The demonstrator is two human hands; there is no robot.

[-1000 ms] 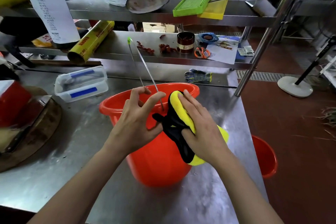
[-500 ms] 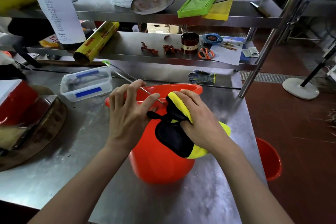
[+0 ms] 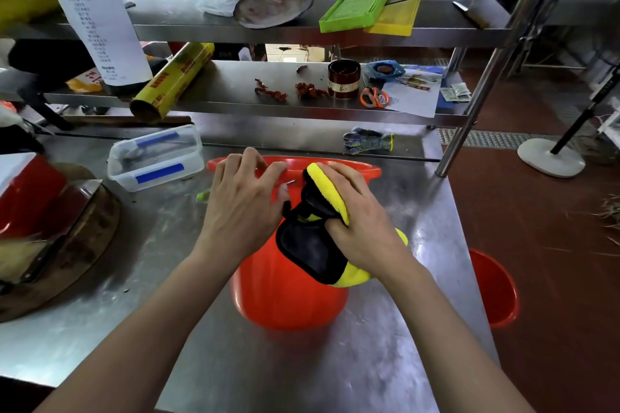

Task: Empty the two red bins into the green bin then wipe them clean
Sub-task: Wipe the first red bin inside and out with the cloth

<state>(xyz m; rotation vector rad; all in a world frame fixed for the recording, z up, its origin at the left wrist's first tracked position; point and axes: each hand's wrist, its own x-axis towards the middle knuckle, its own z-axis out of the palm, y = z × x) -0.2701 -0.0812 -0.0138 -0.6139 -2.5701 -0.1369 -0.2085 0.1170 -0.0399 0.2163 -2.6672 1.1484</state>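
on the steel counter (image 3: 385,362), a red bin (image 3: 288,295) is lying tilted on its side. the left hand (image 3: 241,211) is resting spread fingers on its rim, grip holding nothing, while the right hand (image 3: 362,221) is gripping a yellow-and-black cloth (image 3: 315,251) against the bin's wall. a second red bin (image 3: 496,292) is sitting on the floor beside the counter.

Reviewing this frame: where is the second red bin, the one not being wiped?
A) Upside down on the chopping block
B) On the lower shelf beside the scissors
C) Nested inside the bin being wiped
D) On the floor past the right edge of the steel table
D: the second red bin stands on the floor beyond the steel table, while the right hand presses the yellow cloth on the bin being wiped.
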